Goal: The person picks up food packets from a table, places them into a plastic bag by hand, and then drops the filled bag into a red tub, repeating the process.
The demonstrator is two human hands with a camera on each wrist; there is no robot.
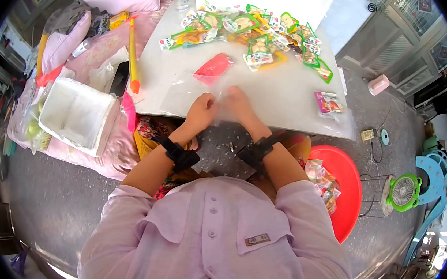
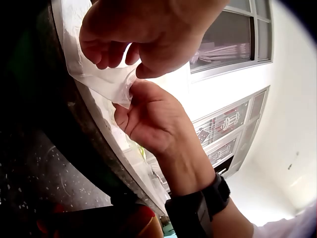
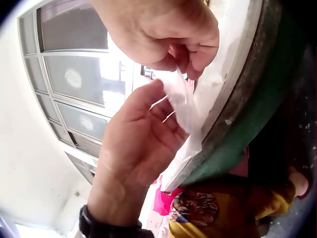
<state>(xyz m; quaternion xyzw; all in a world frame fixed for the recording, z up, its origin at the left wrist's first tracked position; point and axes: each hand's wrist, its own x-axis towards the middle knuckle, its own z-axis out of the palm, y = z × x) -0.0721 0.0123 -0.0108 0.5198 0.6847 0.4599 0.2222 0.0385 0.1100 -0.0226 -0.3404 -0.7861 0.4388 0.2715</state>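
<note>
At the table's near edge, my left hand (image 1: 201, 111) and right hand (image 1: 239, 105) are close together over a clear plastic bag (image 2: 111, 88). In the left wrist view, the right hand's thumb and fingers pinch the bag's edge, beside the left hand's curled fingers. The right wrist view has the thin film (image 3: 185, 111) between the left thumb and fingers, its top end in the right fingertips. Just beyond the hands lies a flat red-pink packet (image 1: 214, 67). Clear film also spreads over the tabletop left of my hands.
Several green- and orange-edged snack packets (image 1: 258, 45) lie heaped at the table's (image 1: 286, 105) far side. A purple packet (image 1: 328, 103) is at the right. A white foam box (image 1: 78, 115) stands left; a red basin (image 1: 348, 192) holding packets stands low right.
</note>
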